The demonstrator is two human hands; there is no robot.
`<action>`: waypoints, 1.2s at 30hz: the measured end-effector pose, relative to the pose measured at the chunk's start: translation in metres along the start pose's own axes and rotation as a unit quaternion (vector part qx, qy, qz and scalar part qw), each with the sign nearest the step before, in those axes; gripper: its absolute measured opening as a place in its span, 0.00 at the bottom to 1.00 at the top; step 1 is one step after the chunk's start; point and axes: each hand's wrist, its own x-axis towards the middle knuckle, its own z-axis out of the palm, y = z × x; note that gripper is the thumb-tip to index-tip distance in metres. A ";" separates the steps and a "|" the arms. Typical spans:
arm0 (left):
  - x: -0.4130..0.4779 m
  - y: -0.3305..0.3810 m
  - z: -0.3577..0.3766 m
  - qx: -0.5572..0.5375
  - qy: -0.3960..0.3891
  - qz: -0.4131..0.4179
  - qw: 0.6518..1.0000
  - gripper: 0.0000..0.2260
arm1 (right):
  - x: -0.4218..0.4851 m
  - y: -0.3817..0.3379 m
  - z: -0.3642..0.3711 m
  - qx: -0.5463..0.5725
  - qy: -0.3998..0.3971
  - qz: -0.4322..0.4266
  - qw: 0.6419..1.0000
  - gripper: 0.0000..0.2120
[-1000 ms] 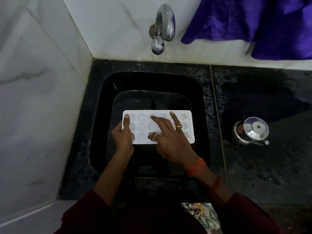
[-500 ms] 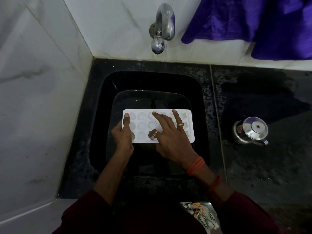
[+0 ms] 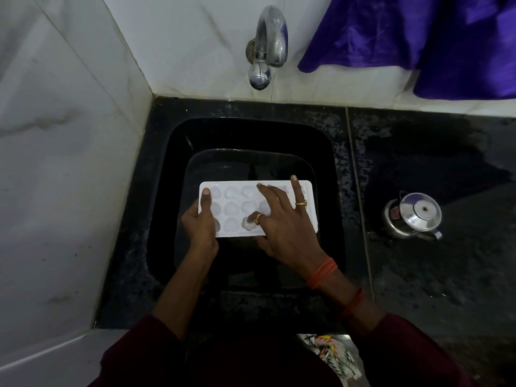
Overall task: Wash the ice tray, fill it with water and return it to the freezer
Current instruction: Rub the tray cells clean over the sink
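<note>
A white ice tray [image 3: 234, 202] with rounded moulds lies flat over the black sink [image 3: 329, 174]. My left hand [image 3: 199, 227] grips its left end, thumb laid across the top and fingers hidden beneath. My right hand [image 3: 282, 222] rests on the tray's right half with fingers spread and mostly straight, the index finger bent down into a mould near the front edge. The chrome tap [image 3: 265, 48] sticks out of the wall above the sink; no water stream is visible.
A black stone counter [image 3: 435, 275], wet in patches, extends to the right with a small steel kettle [image 3: 413, 215] on it. White marble walls close the left and back. A purple cloth [image 3: 418, 32] hangs at the top right.
My right hand's fingers have slid a little farther across the tray toward its back edge. The tray and my left hand have hardly moved.
</note>
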 end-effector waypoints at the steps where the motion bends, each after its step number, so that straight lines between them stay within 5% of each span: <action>1: 0.000 0.000 0.000 -0.001 0.000 -0.002 1.000 0.11 | 0.000 0.000 0.001 -0.002 0.005 0.001 1.000 0.11; 8: -0.001 -0.003 -0.002 -0.006 -0.001 -0.013 1.000 0.12 | -0.004 -0.003 0.007 0.020 -0.018 -0.012 1.000 0.12; 13: -0.002 -0.004 -0.003 -0.014 0.000 -0.015 1.000 0.11 | -0.002 0.000 -0.003 0.066 -0.017 0.022 0.997 0.28; 20: -0.006 -0.003 0.001 -0.013 -0.003 -0.008 1.000 0.12 | 0.001 0.000 0.004 0.076 -0.052 0.015 0.996 0.28; 24: -0.007 -0.004 0.000 -0.008 -0.008 -0.009 1.000 0.11 | 0.002 -0.002 0.004 0.059 -0.088 0.013 0.994 0.36; 36: -0.009 -0.003 0.002 0.015 -0.005 -0.006 1.000 0.13 | 0.003 0.003 0.004 0.036 -0.061 -0.003 0.997 0.29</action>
